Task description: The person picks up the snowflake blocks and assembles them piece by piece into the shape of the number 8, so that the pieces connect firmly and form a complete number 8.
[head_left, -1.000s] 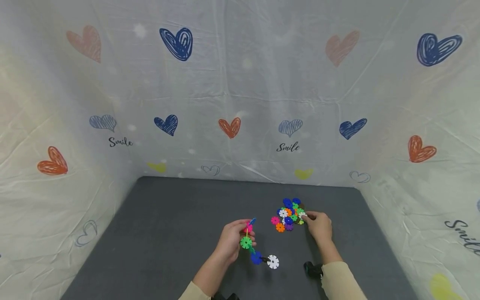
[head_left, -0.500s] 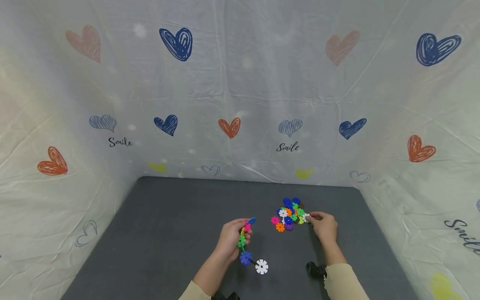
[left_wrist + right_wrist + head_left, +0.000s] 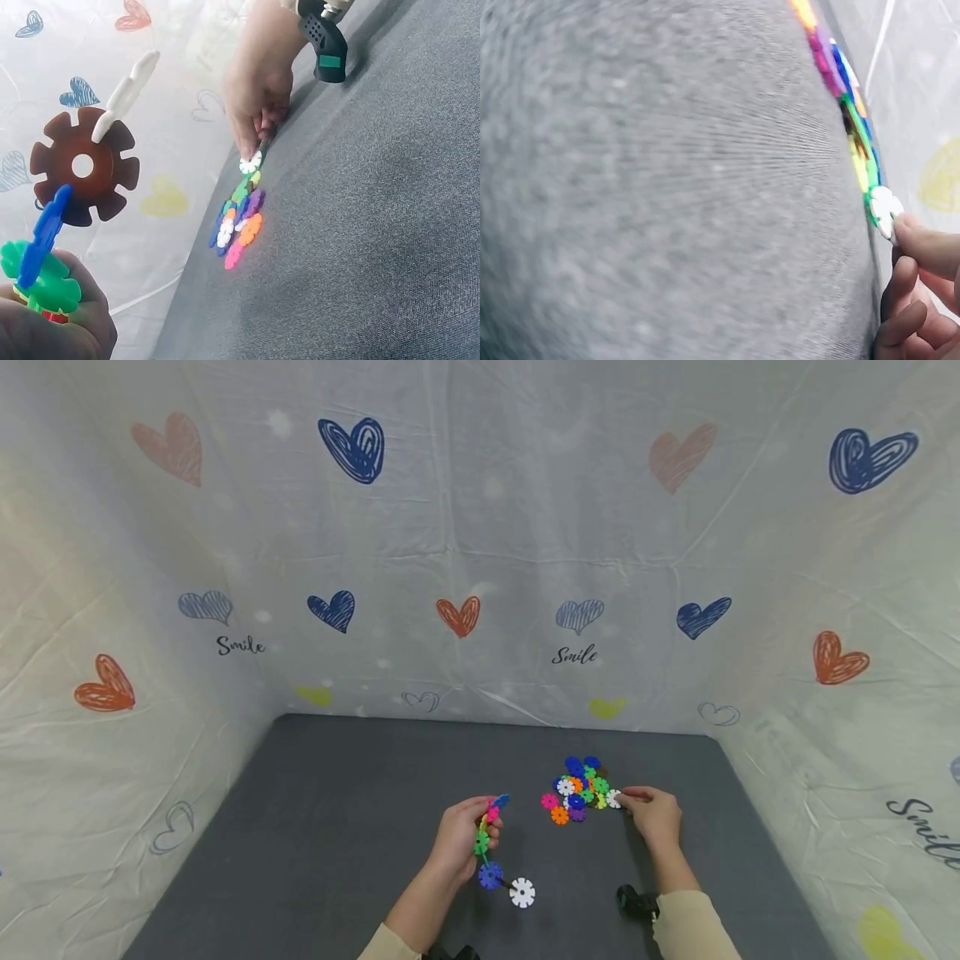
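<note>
My left hand (image 3: 453, 842) grips a chain of interlocking notched plastic discs near its upper end. Down the chain come a blue disc (image 3: 503, 800), a pink disc (image 3: 492, 814), a green disc (image 3: 482, 842) and another blue disc (image 3: 491, 876). A brown disc (image 3: 56, 169), seen face-on in the left wrist view, joins on a white disc (image 3: 522, 892) at the free end. My right hand (image 3: 656, 820) pinches a loose white disc (image 3: 885, 206) between thumb and fingers at the right edge of a disc pile (image 3: 577, 785). The fingers hide part of it.
The pile mixes several colours, with an orange disc (image 3: 559, 815) and a pink disc (image 3: 550, 801) at its near left side. A dark grey cloth covers the table (image 3: 360, 827). A white curtain (image 3: 517, 527) printed with hearts surrounds the back and sides.
My right hand has drawn the white disc a little to the right, out from the pile's edge. The chain's lower end has swung left under my left hand, which has barely moved.
</note>
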A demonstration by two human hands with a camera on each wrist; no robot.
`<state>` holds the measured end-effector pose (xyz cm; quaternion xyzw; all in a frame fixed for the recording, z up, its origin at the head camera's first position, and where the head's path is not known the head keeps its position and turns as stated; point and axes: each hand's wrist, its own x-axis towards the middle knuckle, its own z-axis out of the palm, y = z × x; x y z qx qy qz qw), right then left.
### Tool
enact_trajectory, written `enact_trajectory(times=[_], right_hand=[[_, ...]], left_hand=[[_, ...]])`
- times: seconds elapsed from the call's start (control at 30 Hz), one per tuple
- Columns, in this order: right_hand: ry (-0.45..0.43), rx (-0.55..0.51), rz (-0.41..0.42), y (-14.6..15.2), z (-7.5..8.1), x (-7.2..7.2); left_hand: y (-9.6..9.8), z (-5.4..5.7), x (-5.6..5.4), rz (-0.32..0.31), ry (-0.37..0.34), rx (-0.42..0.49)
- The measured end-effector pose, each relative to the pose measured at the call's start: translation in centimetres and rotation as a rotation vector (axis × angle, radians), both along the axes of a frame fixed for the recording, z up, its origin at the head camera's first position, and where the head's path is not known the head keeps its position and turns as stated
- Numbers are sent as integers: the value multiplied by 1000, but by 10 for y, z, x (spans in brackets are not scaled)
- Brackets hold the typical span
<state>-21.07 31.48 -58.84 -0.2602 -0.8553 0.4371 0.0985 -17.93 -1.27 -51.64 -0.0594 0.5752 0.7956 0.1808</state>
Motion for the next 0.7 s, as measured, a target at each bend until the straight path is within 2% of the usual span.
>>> enact_trajectory(times=[0.13, 0.3, 0.4, 0.57, 0.7], right_hand=[[-1, -92, 4, 4, 3, 1], [12, -143, 20, 3, 10, 4], [7, -186, 64, -3, 19, 7], [-18, -357, 172, -24, 35, 13], [-6, -455, 216, -49, 46, 14]], left_hand=[[0, -2, -1, -4, -1, 1], [1, -1, -1, -1, -12, 5], [1, 0, -1, 0, -9, 6], [1, 0, -1, -13, 8, 12], [2, 0, 0, -25, 20, 11]])
